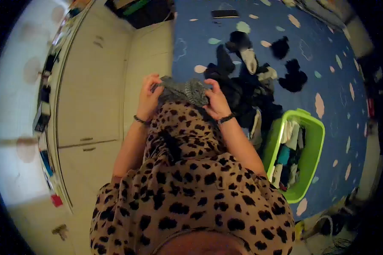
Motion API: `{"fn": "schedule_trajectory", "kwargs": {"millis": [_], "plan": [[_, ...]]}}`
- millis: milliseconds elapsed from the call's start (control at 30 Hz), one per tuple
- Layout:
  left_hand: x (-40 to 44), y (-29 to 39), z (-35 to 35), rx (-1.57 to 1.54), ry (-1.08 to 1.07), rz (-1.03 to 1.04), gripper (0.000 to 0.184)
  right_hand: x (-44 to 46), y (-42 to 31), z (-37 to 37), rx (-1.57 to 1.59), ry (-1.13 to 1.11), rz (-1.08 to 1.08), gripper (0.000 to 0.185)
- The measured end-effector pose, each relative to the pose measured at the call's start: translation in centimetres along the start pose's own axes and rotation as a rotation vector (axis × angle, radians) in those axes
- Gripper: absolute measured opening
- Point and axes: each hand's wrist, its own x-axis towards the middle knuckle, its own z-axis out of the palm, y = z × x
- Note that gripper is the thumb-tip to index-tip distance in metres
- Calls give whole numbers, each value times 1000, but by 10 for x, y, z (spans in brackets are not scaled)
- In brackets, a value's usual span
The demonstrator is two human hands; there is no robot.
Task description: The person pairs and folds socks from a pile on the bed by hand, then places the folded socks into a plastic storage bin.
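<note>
A grey knitted sock [178,90] is stretched sideways above my lap. My left hand [149,97] pinches its left end, while my right hand [217,100] has its fingers closed on the bunched right end. Just beyond my right hand, a loose heap of dark socks [232,91] lies on the blue bedspread [327,80]. A whitish sock [250,61] shows among them. Two black bundles [292,77] rest apart from the heap, farther to the right.
A green plastic basket [314,159] stands on the bed at my right, with folded socks [290,153] in white, teal and dark colours. A dark flat rectangular object [225,14] lies at the far end. Pale cabinets [91,85] line the left side.
</note>
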Motion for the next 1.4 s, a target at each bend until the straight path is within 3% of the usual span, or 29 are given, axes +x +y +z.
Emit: {"fn": "schedule_trajectory", "kwargs": {"millis": [67, 100, 167, 300, 367, 400, 433, 500, 533, 567, 600, 667, 800, 867, 933, 967, 1033, 1133, 1167, 1233, 1333, 1400], "plan": [[-8, -31, -8, -308, 73, -349, 11, 18, 25, 1, -184, -6, -248, 16], [-8, -36, -9, -310, 76, -350, 11, 20, 29, 2, -186, -8, -245, 16], [-22, -49, -12, -595, 164, -487, 15, 25, 42, 1, -168, -140, -67, 13], [-38, -41, -15, -543, 199, -532, 17, 9, 38, 12, -401, -238, -16, 7], [-51, -46, -19, -583, 70, -715, 22, 0, 34, 22, -599, -239, -165, 7], [-54, -42, -19, -583, 78, -718, 22, 0, 31, 22, -763, -322, -344, 21], [-55, -33, -16, -524, 93, -712, 24, -6, 26, 28, -764, -326, -339, 21], [-61, -31, -17, -462, 110, -694, 27, -17, 17, 40, -1401, -179, -712, 24], [-63, -39, -18, -406, 86, -672, 28, -12, 23, 37, -1407, -101, -801, 25], [-63, -47, -18, -352, 64, -643, 30, -4, 26, 32, -1415, -100, -817, 25], [-60, -35, -17, -362, 66, -629, 30, 2, 29, 26, -1247, -55, -687, 22], [-63, 4, -17, -94, 129, -617, 32, 3, 25, 23, -952, 20, -442, 24], [-84, -23, -28, -113, 32, -700, 34, 9, 29, 13, -1126, 61, -534, 21], [-96, -12, -23, 178, 50, -611, 35, 15, 41, -3, -1306, 66, -717, 19], [-125, -94, -24, -263, 239, -742, 41, 31, 63, -29, -959, 72, -319, 28], [-128, -87, -32, -317, 177, -728, 41, 20, 48, -25, -393, -3, -24, 32], [-125, -48, -39, -378, 87, -715, 41, 2, 13, -15, 161, -67, 269, 25], [-120, 5, -38, -199, -32, -562, 38, -19, -16, 14, 430, -112, 378, 20], [-120, 14, -27, -156, 67, -514, 32, -13, -8, 13, 510, -117, 369, 20], [-119, 24, -20, -108, 162, -455, 36, -10, -4, 16, 597, -129, 350, 21], [-123, 10, -23, -166, 35, -533, 36, -23, -8, 29, -894, -106, -639, 51], [-139, -32, -33, 747, -139, -13, 35, -46, -17, 43, -1369, 10, -825, 45]]}}
